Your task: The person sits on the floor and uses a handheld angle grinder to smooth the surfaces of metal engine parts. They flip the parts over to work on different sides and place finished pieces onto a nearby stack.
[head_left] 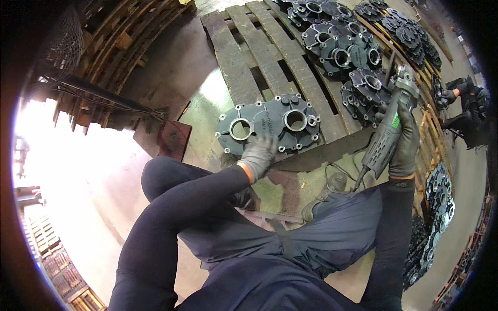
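A dark metal housing cover (pixel 267 116) with two large round bores and bolt holes round its rim rests at the near edge of a wooden pallet (pixel 262 62). My left hand (pixel 259 154), in a grey glove, lies over the cover's near edge between the bores, its slightly blurred fingers stretched out on the surface. In my right hand (pixel 407 137), also gloved, is an angle grinder (pixel 384 142), held by its body to the right of the cover. The grinder's head points up and away, and its cord runs down towards the floor.
Stacked dark castings (pixel 340 49) cover the pallet's right side. More castings (pixel 438 207) lie at the right. Wooden pallets (pixel 111 46) stand at the far left. Another person (pixel 467 106) works at the right edge. A reddish plate (pixel 174 140) lies on the floor.
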A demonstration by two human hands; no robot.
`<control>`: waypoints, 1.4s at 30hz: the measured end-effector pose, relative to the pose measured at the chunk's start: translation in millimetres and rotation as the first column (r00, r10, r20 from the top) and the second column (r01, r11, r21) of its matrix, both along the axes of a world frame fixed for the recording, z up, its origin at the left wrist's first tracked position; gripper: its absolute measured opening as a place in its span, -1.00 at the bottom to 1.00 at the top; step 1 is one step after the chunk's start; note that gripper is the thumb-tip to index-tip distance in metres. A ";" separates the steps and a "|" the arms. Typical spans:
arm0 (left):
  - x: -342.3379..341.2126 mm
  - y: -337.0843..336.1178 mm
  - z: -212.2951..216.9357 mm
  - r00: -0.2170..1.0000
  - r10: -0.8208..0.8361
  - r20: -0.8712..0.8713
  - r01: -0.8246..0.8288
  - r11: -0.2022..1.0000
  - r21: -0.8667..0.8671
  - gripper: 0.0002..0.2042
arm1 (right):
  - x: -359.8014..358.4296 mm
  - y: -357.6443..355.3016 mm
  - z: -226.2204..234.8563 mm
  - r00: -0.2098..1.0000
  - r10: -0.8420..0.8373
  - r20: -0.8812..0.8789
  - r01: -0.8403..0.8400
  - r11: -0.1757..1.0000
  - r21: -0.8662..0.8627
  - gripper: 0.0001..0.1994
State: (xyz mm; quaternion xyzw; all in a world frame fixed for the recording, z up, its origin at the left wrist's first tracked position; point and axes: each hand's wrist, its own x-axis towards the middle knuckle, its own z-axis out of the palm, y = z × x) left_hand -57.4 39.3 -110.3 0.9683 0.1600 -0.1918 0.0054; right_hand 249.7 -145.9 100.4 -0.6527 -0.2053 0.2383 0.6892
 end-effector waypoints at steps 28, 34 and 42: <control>2.8 8.1 -7.0 0.988 0.095 0.120 -0.099 0.995 0.026 0.13 | 16.1 -51.9 -24.3 0.942 -0.027 -0.333 0.075 0.988 0.133 -0.56; 47.3 76.8 83.9 0.902 0.420 -0.099 -0.351 0.581 -0.734 -0.22 | 13.2 -45.1 -17.7 0.972 -0.017 -0.236 0.052 0.988 0.146 -0.60; -41.3 221.3 9.8 0.952 0.267 0.152 -0.075 0.682 -0.728 -0.81 | 13.5 -61.3 -9.7 0.992 0.014 -0.122 -0.021 0.998 -0.058 -0.51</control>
